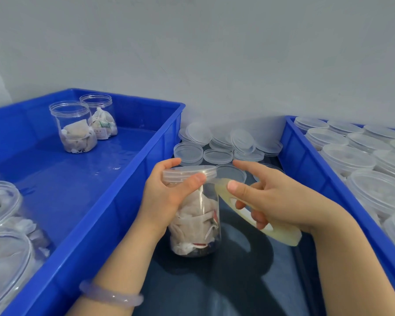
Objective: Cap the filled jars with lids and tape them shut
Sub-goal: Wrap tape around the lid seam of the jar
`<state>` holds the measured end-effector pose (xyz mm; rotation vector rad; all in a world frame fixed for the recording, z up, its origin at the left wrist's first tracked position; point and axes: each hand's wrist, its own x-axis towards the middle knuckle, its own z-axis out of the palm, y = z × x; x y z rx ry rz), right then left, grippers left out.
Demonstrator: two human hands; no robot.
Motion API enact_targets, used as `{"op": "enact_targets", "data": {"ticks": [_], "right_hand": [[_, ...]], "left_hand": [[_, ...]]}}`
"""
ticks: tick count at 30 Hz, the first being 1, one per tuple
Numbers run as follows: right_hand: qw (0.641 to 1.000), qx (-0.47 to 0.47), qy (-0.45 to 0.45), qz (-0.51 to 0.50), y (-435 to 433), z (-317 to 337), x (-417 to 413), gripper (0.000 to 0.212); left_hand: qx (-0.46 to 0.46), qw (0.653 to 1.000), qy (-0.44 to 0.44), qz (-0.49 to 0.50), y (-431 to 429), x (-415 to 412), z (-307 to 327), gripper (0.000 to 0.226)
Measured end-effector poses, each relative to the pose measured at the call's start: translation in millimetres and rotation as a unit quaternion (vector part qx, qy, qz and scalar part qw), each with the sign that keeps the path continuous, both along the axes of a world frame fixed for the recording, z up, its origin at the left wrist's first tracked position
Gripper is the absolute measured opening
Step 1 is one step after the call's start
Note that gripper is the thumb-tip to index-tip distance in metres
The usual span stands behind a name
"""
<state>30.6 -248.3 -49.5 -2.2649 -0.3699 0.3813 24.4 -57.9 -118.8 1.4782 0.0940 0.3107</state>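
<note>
The filled jar (196, 221) stands on the dark surface (237, 283) with its lid (185, 174) on, and the left hand (167, 195) grips its neck, thumb pressed at the lid's rim. Just right of the jar, the right hand (271, 199) holds the tape roll (283, 236), fingers hooked through its core, forefinger outstretched.

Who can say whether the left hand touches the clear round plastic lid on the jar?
Touching: head view shows the left hand gripping the clear round plastic lid, thumb on its rim.
</note>
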Motion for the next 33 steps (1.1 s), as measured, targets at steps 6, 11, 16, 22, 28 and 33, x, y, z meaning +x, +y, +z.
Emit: {"op": "enact_targets", "data": {"ticks": [6,11,16,22,28,33], "right_hand": [[0.995,-0.008,-0.08,-0.059,-2,-2,6,0.05],[0.992,-0.029,-0.098,-0.076,-3,-4,8,0.043],[0.996,-0.028,-0.068,-0.056,-4,-4,8,0.055],[0.996,-0.018,-0.075,-0.048,-11,-3,10,0.082],[0.989,-0.054,-0.115,-0.071,-1,-3,7,0.065],[0.987,-0.116,-0.113,0.006,6,0,1,0.048]], "left_hand": [[-0.022,0.999,-0.003,-0.031,1,1,-3,0.075],[-0.041,0.997,-0.012,-0.066,1,1,-4,0.073],[-0.044,0.992,-0.008,-0.121,2,0,-7,0.104],[-0.034,0.985,0.015,-0.166,-2,-2,-5,0.116],[0.033,0.997,-0.044,-0.057,-6,-4,1,0.123],[0.095,0.994,-0.053,0.003,-12,-4,-1,0.123]]}}
